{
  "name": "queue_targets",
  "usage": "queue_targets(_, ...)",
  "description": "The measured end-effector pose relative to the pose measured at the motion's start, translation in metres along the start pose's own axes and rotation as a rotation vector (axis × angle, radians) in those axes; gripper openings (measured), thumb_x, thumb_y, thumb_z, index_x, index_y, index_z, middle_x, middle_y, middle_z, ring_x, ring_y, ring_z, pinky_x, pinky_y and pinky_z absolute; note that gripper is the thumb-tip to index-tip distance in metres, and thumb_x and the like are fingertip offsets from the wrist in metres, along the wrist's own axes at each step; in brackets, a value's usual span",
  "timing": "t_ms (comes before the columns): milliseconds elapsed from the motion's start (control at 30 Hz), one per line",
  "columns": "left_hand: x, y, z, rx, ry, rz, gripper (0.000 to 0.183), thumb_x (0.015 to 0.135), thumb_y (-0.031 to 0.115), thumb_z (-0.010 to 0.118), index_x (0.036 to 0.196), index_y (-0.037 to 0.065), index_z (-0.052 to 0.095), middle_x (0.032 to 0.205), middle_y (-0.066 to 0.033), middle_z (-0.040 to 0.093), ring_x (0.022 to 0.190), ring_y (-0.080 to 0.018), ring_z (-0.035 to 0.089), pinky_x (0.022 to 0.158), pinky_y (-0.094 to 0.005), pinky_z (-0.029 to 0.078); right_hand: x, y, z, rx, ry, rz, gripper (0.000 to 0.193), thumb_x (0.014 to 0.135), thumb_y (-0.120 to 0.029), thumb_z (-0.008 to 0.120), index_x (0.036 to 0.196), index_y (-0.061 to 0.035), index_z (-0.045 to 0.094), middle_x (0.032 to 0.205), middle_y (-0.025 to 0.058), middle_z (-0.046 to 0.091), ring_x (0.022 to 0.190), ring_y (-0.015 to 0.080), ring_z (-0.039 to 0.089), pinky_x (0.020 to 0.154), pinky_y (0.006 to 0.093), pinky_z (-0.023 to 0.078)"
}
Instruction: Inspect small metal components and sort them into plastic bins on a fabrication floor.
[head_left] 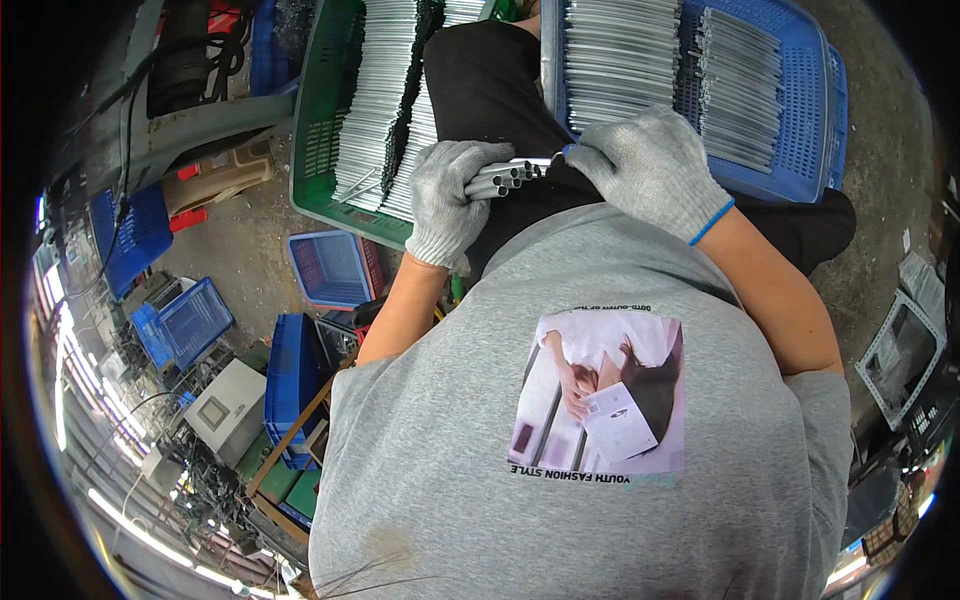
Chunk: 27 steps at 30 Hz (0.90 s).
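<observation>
My left hand (448,190), in a grey knitted glove, is closed round a small bundle of thin metal tubes (512,178). Their open round ends point to the right, over my lap. My right hand (650,160), gloved alike with a blue cuff edge, is just right of those ends. Its thumb and forefinger are pinched together, with a spot of blue at the tips. What they pinch, if anything, is too small to make out. Beyond the hands, stacked metal tubes fill a green crate (303,165) on the left and a blue crate (815,160) on the right.
A small blue and red bin (335,268) stands on the floor left of my left forearm. Farther left are blue bins (290,385), a light grey box (225,408) and a metal machine frame (200,135). A pale perforated frame (903,360) lies at the far right.
</observation>
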<state>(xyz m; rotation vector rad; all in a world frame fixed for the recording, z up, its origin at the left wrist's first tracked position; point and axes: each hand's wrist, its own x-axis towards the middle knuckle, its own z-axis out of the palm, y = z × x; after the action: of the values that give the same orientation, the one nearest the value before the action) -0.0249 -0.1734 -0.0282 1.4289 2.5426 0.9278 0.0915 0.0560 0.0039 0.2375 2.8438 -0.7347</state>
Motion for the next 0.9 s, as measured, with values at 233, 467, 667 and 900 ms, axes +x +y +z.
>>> queue_targets(233,-0.003,-0.001,0.003,-0.040,0.015,-0.016,0.024,0.078,0.020,0.081,0.101,0.011,0.079,0.091,-0.0027,0.077,0.079,-0.0215,0.069,0.081,-0.0344,0.052,-0.007,-0.003,0.006,0.051,-0.076,0.054,0.027,0.096,-0.031,0.065,0.087,-0.0119,0.081,0.061,0.0058,0.070,0.049,0.0226,0.062,0.056,0.0355,0.051)
queue_targets(467,0.005,0.005,-0.002,-0.062,-0.002,-0.044,0.025,0.078,0.016,0.080,0.102,0.011,0.078,0.090,-0.0025,0.077,0.079,-0.0218,0.069,0.080,-0.0350,0.052,-0.010,0.003,-0.008,0.146,-0.025,0.120,0.027,0.097,-0.032,0.065,0.093,-0.0107,0.081,0.065,0.0055,0.071,0.051,0.0217,0.063,0.057,0.0345,0.052)
queue_targets(667,0.041,0.020,0.003,0.039,-0.086,-0.044,0.026,0.078,0.010,0.076,0.104,0.013,0.077,0.090,-0.0021,0.077,0.080,-0.0231,0.070,0.080,-0.0363,0.053,-0.018,0.021,-0.038,0.202,0.216,0.340,0.036,0.103,-0.039,0.059,0.086,-0.0133,0.077,0.057,0.0008,0.066,0.046,0.0163,0.060,0.048,0.0299,0.051)
queue_targets(900,0.088,0.050,0.067,0.224,-0.261,0.072,0.020,0.083,0.009,0.068,0.100,0.014,0.075,0.089,-0.0039,0.077,0.080,-0.0256,0.073,0.075,-0.0390,0.056,-0.029,0.047,-0.044,0.162,0.487,0.301,0.033,0.101,-0.041,0.063,0.094,-0.0119,0.078,0.062,0.0014,0.069,0.050,0.0155,0.062,0.050,0.0293,0.050)
